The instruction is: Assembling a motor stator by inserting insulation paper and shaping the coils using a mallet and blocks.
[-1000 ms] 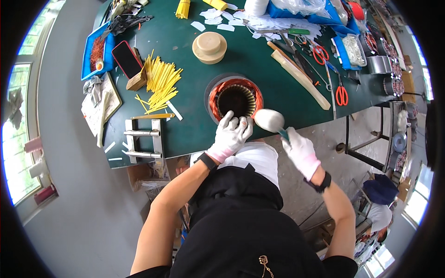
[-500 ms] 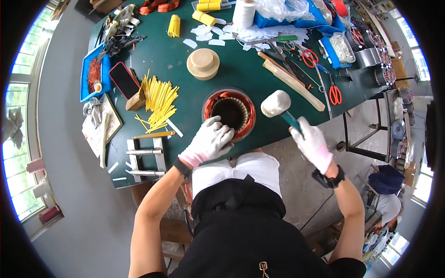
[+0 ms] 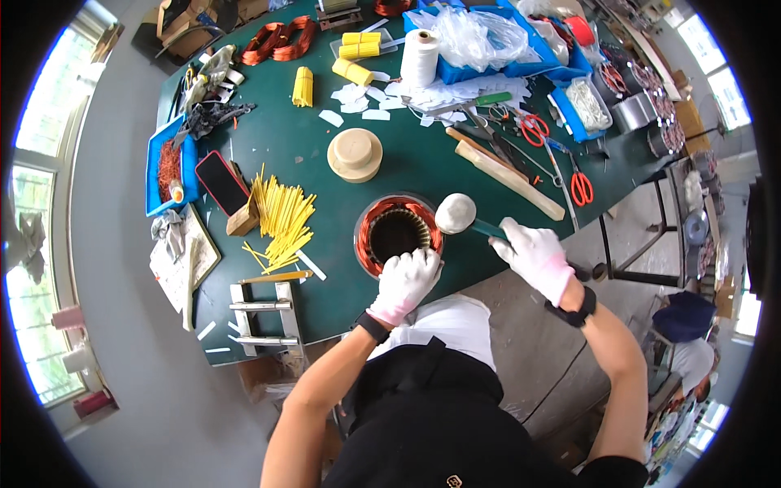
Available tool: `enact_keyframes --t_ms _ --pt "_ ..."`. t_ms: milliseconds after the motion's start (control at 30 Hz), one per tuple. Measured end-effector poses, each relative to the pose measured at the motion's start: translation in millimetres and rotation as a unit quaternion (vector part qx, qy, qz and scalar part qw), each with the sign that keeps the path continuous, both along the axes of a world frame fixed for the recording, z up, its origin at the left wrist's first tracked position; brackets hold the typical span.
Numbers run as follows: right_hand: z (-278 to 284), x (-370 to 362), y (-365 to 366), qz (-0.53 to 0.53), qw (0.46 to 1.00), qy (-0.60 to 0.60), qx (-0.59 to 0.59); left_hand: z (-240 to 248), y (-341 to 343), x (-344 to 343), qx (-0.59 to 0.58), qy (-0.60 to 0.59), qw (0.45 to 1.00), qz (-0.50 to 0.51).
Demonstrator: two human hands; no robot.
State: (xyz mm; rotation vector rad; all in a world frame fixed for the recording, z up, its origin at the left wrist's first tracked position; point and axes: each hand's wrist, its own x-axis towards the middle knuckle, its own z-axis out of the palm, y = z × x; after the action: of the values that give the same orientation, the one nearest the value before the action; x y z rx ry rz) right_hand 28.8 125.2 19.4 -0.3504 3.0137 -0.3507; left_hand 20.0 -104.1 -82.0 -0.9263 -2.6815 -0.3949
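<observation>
A motor stator [image 3: 374, 236] with copper-red windings and a slotted inner ring stands near the table's front edge. My white-gloved left hand [image 3: 409, 281] lies over its near right rim, fingers bunched and closed; whatever they pinch is hidden beneath them. In my gloved right hand [image 3: 533, 256] is the green handle of a mallet [image 3: 455, 213], fingers wrapped round it. The white mallet head is over the stator's right edge, beside the windings. Behind the stator sits a cream stepped round block [image 3: 355, 154].
Yellow strips [image 3: 283, 220] are spread left of the stator, by a phone [image 3: 222, 184] and a metal frame [image 3: 267, 313]. Right lie a pale wooden bar [image 3: 512, 180] and orange-handled scissors [image 3: 581, 189]. A white thread spool [image 3: 419, 58] and blue bins [image 3: 488, 63] stand behind.
My left hand has shifted right along the stator's near rim. The mallet head has moved left, closer to the stator, with my right hand. The whole view has tilted, showing more of the far table.
</observation>
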Motion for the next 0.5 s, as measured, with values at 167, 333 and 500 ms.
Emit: enact_keyframes --t_ms 167,333,500 --pt "13 18 -43 -0.073 0.961 0.09 -0.251 1 -28 -8 0.038 0.031 0.994 -0.095" --pt "-32 34 -12 -0.026 0.999 -0.015 -0.044 20 -52 -36 0.025 -0.045 0.979 -0.197" --pt "74 -2 -38 -0.012 0.975 0.112 -0.19 20 -12 -4 -0.039 -0.095 0.994 0.024"
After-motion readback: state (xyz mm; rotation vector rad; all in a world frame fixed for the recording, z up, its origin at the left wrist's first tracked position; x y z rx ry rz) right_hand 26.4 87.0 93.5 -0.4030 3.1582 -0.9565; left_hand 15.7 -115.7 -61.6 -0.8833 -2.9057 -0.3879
